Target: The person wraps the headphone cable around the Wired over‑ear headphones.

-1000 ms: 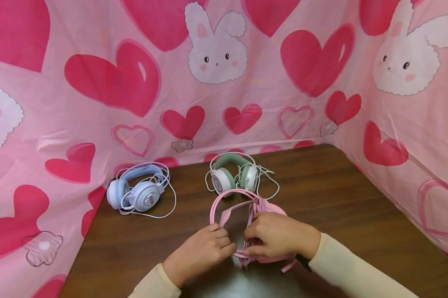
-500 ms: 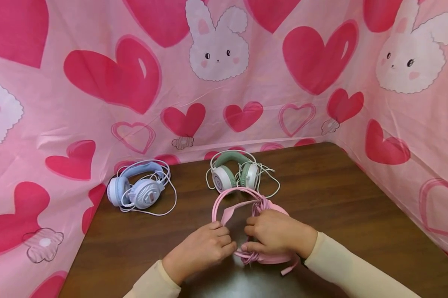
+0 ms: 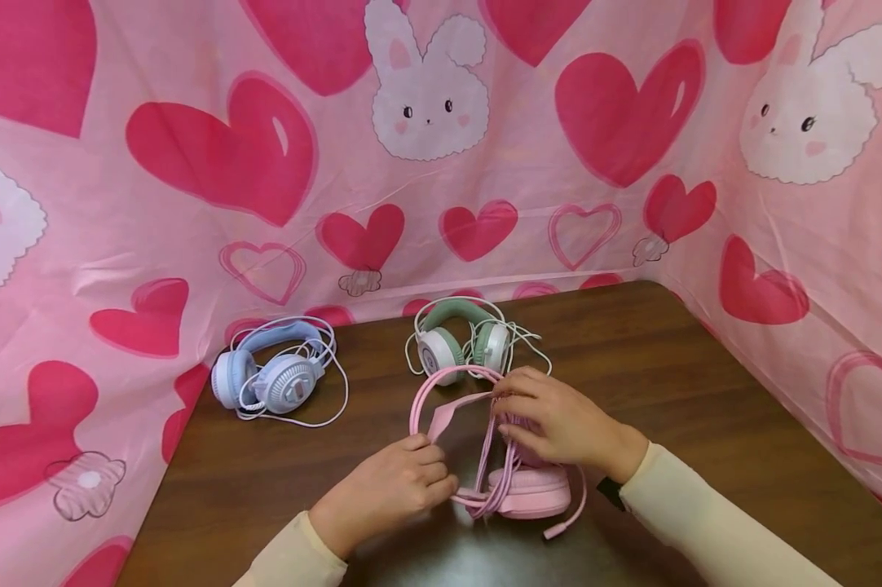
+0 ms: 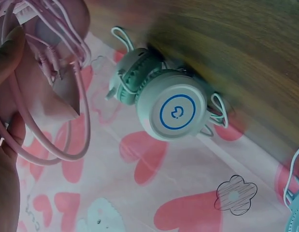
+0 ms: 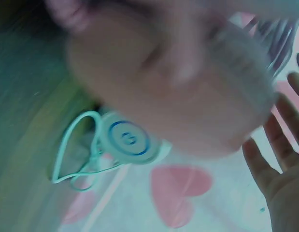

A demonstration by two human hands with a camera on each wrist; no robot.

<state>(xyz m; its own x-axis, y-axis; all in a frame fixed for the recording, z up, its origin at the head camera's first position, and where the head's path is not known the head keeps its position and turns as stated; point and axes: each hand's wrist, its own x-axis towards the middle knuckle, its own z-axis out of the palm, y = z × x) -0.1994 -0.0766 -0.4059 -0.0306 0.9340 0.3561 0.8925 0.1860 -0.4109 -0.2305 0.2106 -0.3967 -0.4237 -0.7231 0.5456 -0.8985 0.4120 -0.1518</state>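
The left hand (image 3: 385,485) grips the pink headphones (image 3: 532,497) at lower centre, its fingers curled round the left side of the headband's thin double hoop (image 3: 416,399). The right hand (image 3: 569,420) is on their other side, fingers bent over the top of a looped pink cord (image 3: 513,473); the right wrist view shows those fingers spread beside a blurred pink surface, and I can't tell whether they grasp anything. Inside the hoop runs a flat pink strap (image 3: 444,418). Below the right hand one round ear cup shows, a slim pink stalk (image 3: 579,509) with a dark tip curving down beside it.

Just behind, at mid-frame, a green-and-white headset (image 3: 441,352) sits with its pale cord trailing right; a blue ring marks its outer cup in both wrist views. Over at centre left is a pale blue headset (image 3: 287,383), its cord looped around it. All three are at a dark wood-grain table (image 3: 668,391). Cream sleeves (image 3: 712,514) reach in from the bottom edge. Pink cloth (image 3: 412,187) printed with hearts and white rabbits hangs across the upper frame and down both sides.
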